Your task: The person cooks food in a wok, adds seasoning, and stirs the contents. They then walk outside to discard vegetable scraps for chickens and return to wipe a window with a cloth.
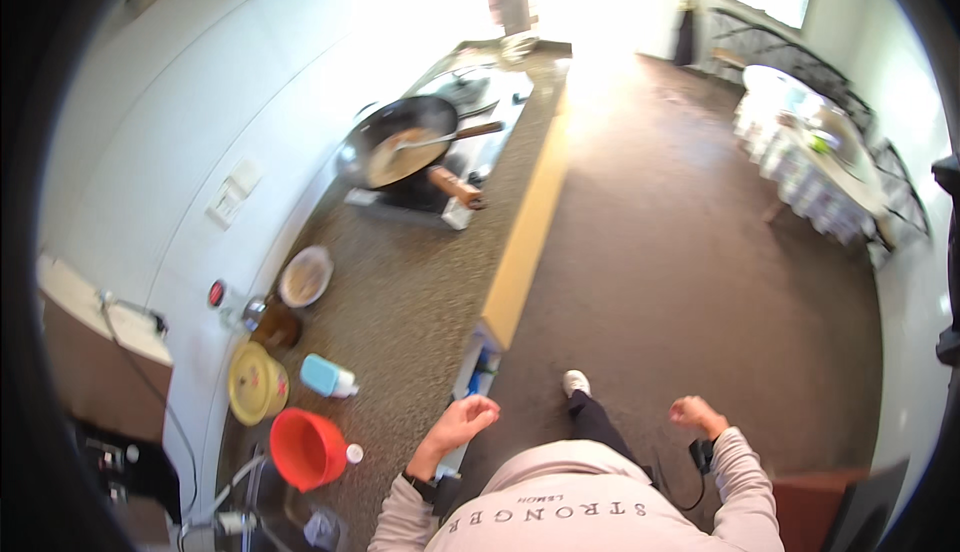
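Observation:
My left hand (463, 424) is beside the edge of the speckled countertop (420, 282), fingers loosely curled, with nothing visible in it. My right hand (697, 413) hangs over the brown floor, half curled and seemingly holding nothing. On the counter near my left hand are a red plastic container (307, 448), a blue-and-white container (327, 376) and a yellow lidded tub (257, 384). Farther along, a dark wok (409, 148) with a wooden handle rests on the gas stove (442, 216). Pale contents and a wooden-handled utensil (480, 130) are in the wok.
A white bowl (306, 276) and a brown jar (277, 324) stand by the wall. The sink (281, 511) is at lower left. An open drawer (480, 364) shows beneath the counter edge. A cloth-covered table (810, 169) stands at right, and reddish furniture (810, 514) at lower right.

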`<state>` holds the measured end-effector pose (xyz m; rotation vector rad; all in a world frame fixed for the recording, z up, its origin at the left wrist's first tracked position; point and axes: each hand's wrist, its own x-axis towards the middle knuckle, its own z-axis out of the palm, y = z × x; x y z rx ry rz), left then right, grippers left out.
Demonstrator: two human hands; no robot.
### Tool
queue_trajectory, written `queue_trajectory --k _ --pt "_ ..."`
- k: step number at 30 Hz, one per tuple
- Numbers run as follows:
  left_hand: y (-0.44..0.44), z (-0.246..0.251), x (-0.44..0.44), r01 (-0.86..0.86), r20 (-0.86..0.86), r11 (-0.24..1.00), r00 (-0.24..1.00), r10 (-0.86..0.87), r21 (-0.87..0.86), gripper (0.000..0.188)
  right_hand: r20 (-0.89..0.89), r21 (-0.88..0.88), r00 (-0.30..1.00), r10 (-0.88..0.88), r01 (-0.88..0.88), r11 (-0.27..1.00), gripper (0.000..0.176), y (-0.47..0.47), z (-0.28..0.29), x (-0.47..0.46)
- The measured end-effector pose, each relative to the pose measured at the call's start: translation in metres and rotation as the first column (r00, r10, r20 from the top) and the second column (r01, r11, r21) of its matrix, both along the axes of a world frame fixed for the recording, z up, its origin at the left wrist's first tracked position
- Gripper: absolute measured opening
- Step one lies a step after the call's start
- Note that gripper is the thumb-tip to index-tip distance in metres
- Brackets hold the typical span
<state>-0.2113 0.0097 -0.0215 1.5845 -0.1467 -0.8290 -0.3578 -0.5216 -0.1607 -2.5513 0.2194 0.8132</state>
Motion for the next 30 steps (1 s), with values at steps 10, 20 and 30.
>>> queue_trajectory --k 10,20,30 --pt "-0.054 0.042 0.076 -0.417 0.0 0.898 0.907 0.421 0.14 0.017 0.834 0.119 0.523 0.174 -0.478 0.87 0.005 0.053 0.142 0.466" --pt "-0.069 0.045 0.159 -0.537 0.087 0.84 0.843 0.531 0.077 0.019 0.635 -0.417 0.128 0.762 -0.773 0.478 0.08 0.141 0.297 0.665" --pt "-0.104 0.035 0.227 -0.686 0.081 0.723 0.728 0.681 0.086 0.018 0.401 -0.594 -0.39 0.829 -0.8 -0.089 0.035 0.192 0.289 0.727"
